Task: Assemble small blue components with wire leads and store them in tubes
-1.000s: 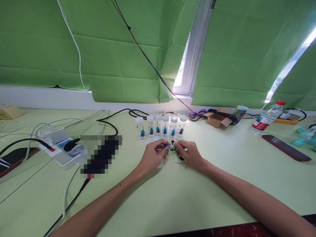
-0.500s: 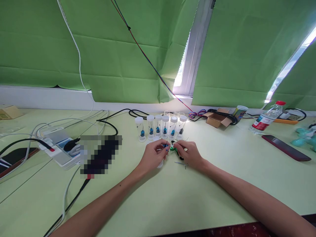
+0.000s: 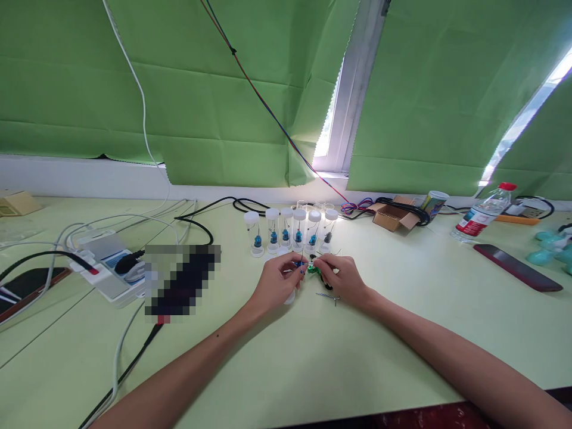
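Both hands meeting at frame center, working something tiny. Left hand [image 3: 277, 280] is pinching a small blue piece [image 3: 298, 263] with a thin wire rising from it, fingers narrow and closed on it. Right hand [image 3: 342, 278] is pinching a small green piece [image 3: 312, 269] right against the blue one, likely so the two can be lined up close to the eyes. Row of capped vials [image 3: 292, 230] is standing just above the hands, within easy reach. A small metal tool [image 3: 328, 296] is lying under the right hand. Table [image 3: 313, 357] is offering open room in the lower center; power strip [image 3: 111, 268] and cables are crowding the left, a phone [image 3: 518, 268] is lying well apart at right.
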Tool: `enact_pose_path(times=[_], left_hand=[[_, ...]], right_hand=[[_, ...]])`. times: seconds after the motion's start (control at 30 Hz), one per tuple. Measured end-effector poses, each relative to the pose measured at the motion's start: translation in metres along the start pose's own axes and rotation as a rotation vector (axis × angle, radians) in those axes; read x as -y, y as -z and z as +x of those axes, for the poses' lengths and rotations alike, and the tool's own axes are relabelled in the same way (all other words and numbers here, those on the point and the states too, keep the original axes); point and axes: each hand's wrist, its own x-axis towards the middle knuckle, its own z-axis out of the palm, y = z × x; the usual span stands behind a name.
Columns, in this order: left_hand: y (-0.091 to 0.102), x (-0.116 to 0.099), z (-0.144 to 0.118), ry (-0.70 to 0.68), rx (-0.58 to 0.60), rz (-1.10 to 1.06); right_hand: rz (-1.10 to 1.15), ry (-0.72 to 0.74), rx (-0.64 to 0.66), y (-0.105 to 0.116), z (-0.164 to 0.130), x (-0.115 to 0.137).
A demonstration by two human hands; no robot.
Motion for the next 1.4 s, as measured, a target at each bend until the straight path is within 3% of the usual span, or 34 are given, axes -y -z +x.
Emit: enact_pose_path(times=[0.83, 1.17, 1.4], left_hand=[[-0.0028, -0.0060, -0.0016, -0.019, -0.035, 0.027], [-0.0023, 0.0007, -0.0012, -0.123, -0.065, 0.083], [-0.0021, -0.0038, -0.0011, -0.076, -0.073, 0.034]], right_hand=[[0.155, -0.040, 0.020, 0.0036, 0.0010, 0.0067], [0.209, -0.051, -0.011, 0.0015, 0.0007, 0.0032], [0.220, -0.043, -0.026, 0.0011, 0.0002, 0.0035]])
